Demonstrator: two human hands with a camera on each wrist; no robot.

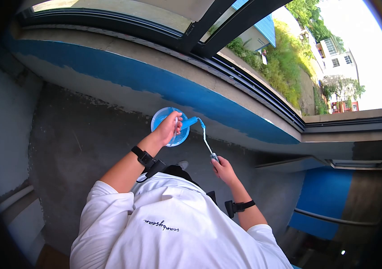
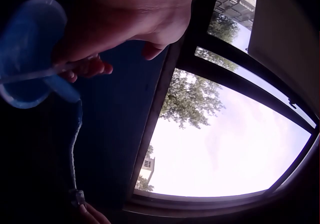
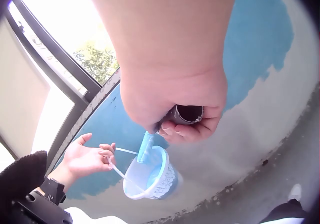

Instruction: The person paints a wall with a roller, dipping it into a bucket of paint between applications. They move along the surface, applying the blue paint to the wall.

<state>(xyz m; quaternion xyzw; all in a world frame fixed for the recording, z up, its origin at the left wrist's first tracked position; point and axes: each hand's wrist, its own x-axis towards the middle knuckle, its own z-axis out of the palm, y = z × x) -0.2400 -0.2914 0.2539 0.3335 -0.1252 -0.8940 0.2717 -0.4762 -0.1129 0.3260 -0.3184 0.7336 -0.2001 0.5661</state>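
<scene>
A white bucket [image 1: 158, 120] with blue paint inside hangs by its handle from my left hand [image 1: 169, 127]; the left fingers curl round the handle, as the right wrist view also shows at the bucket [image 3: 175, 181]. My right hand [image 1: 225, 171] grips the handle of a paint roller [image 1: 190, 123]. Blue paint coats the roller's sleeve, which lies at the bucket's mouth, on the side toward the wall. In the right wrist view the sleeve [image 3: 145, 148] slants against the bucket's rim. Whether it touches the paint is unclear.
Beyond the bucket, the low wall [image 1: 110, 69] is blue above and grey-white below, with a ragged paint edge. Above it run a concrete sill and a dark window frame [image 1: 263, 87]. Grey floor [image 1: 79, 130] lies below, and a shoe [image 1: 183, 164] shows by my body.
</scene>
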